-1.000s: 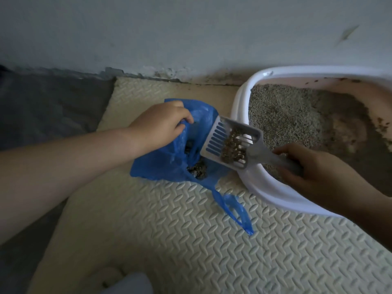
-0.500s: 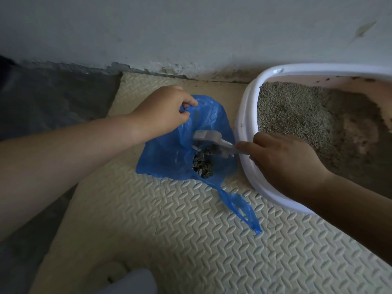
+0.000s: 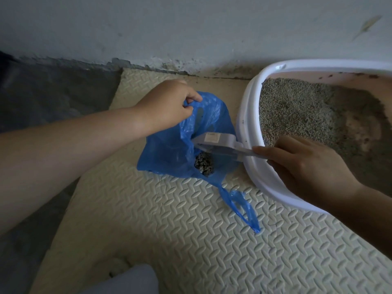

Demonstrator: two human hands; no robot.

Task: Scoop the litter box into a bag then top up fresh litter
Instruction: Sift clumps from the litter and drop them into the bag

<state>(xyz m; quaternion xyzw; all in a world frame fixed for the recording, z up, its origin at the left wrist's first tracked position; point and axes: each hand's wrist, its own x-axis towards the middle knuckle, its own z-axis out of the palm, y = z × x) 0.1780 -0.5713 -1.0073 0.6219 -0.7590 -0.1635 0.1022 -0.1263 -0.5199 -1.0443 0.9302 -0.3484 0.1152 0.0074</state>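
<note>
Left hand (image 3: 167, 105): thumb and fingers pinch the upper edge of the thin blue plastic bag (image 3: 165, 153), lifting its mouth open. Right hand (image 3: 305, 166): fingers curl round the handle of the grey plastic litter scoop (image 3: 216, 141), whose head is turned over inside the bag mouth. Dark litter clumps (image 3: 204, 164) lie at the bag's bottom. The white-rimmed litter box (image 3: 248, 128), part-filled with grey granular litter (image 3: 297, 107), stands just beside the bag on a cream embossed foam mat (image 3: 191, 240).
</note>
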